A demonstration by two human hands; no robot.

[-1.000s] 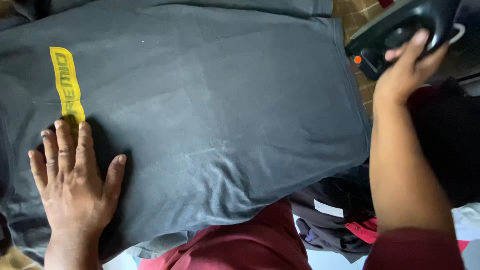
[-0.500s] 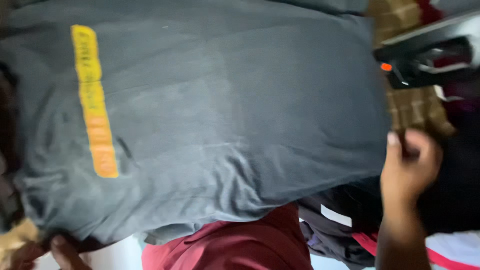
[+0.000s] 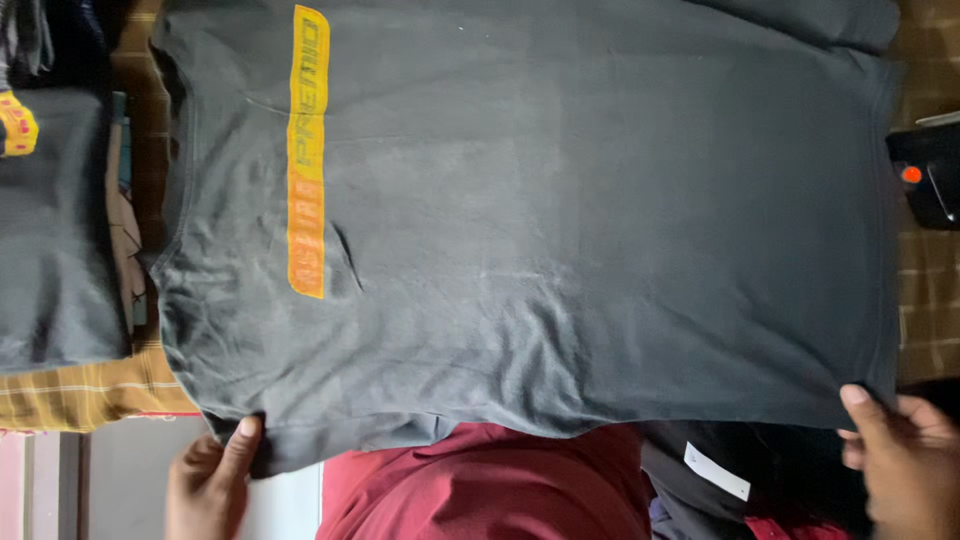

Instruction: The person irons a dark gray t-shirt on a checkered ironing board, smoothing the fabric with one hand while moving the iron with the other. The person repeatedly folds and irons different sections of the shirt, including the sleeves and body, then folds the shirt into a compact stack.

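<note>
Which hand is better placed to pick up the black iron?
Right, probably. The right hand grips the dark grey T-shirt at its near right corner, on the same side as the black iron at the right edge. The left hand pinches the far-left hem.

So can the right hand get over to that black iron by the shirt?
Probably yes. The right hand pinches the dark grey T-shirt at its near right corner, and the black iron sits further up that same side. Only flat cloth lies between, though the hand would have to let go first.

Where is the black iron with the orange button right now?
The black iron with the orange button sits at the head view's right edge, on the checked cloth, just beyond the dark grey T-shirt.
</note>
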